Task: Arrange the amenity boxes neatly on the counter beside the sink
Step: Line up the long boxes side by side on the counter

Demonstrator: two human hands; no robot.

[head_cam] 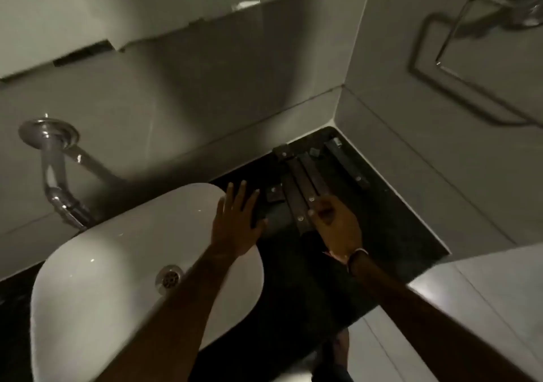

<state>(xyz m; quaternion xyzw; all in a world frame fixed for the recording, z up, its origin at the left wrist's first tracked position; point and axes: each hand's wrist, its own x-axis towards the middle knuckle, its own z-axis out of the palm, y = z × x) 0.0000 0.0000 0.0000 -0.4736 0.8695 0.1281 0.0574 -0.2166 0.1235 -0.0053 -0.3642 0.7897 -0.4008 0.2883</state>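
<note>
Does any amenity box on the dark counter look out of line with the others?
Yes. One long box lies apart near the right wall, angled differently from the two long boxes lying side by side. The small boxes look scattered.

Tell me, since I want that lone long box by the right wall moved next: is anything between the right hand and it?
Nothing visible blocks it. The right hand sits at the near ends of the paired long boxes; the lone long box lies farther right, with bare dark counter between them.
</note>
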